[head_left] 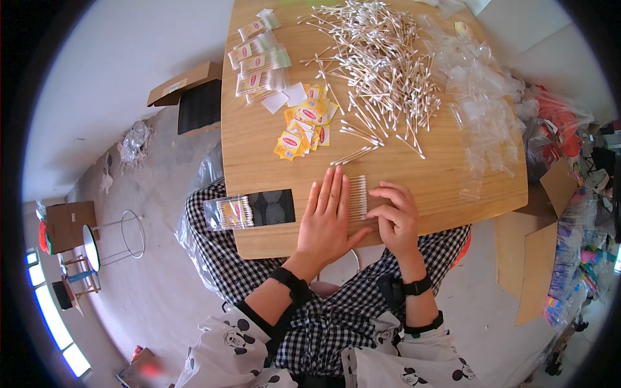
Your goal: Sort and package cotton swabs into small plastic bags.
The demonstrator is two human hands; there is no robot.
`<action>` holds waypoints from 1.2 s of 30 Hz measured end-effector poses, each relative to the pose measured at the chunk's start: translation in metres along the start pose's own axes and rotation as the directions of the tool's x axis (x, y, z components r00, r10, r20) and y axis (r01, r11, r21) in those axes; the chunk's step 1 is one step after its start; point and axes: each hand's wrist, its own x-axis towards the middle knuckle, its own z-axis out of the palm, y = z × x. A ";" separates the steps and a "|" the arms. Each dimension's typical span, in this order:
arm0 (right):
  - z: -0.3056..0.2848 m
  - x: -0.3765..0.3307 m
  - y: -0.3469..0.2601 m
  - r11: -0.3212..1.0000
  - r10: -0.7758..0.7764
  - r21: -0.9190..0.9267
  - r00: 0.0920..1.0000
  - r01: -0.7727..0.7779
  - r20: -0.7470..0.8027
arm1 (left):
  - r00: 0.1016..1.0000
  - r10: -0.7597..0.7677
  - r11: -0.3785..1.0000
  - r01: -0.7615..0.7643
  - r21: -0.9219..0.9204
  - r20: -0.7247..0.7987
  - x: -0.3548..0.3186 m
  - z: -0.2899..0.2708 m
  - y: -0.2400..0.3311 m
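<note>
A neat row of cotton swabs (pixel 358 197) lies side by side on the table near its front edge. Flat on the tabletop, my left hand (pixel 328 213) rests along the row's left side, its fingers stretched forward and its thumb out below the swabs. My right hand (pixel 398 216) is at the row's right side with bent fingers apart, fingertips close to or touching the outermost swabs; nothing shows in its grasp. Just beyond my left fingertips lie a few loose swabs (pixel 354 155). Left of my left hand, a clear bag of swabs (pixel 229 212) lies by a black card-like piece (pixel 272 207).
A large heap of loose swabs (pixel 388 64) covers the table's far middle. Yellow and white printed cards (pixel 304 126) are piled left of it, with several filled swab packets (pixel 259 61) beyond. Empty clear bags (pixel 482 110) spread along the right side. An open cardboard box (pixel 537 239) stands right.
</note>
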 end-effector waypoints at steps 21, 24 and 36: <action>0.000 0.000 0.001 0.999 0.002 -0.032 1.000 -0.002 0.002 | 1.000 0.006 1.000 -0.006 0.021 -0.004 0.000 -0.001 0.000; -0.001 0.001 -0.001 0.999 -0.009 -0.045 1.000 0.010 0.026 | 1.000 0.004 1.000 -0.004 0.023 -0.008 0.000 0.001 -0.001; 0.001 0.001 -0.001 0.997 0.003 -0.074 1.000 -0.002 0.017 | 1.000 0.006 1.000 -0.006 0.011 -0.029 0.000 -0.001 0.000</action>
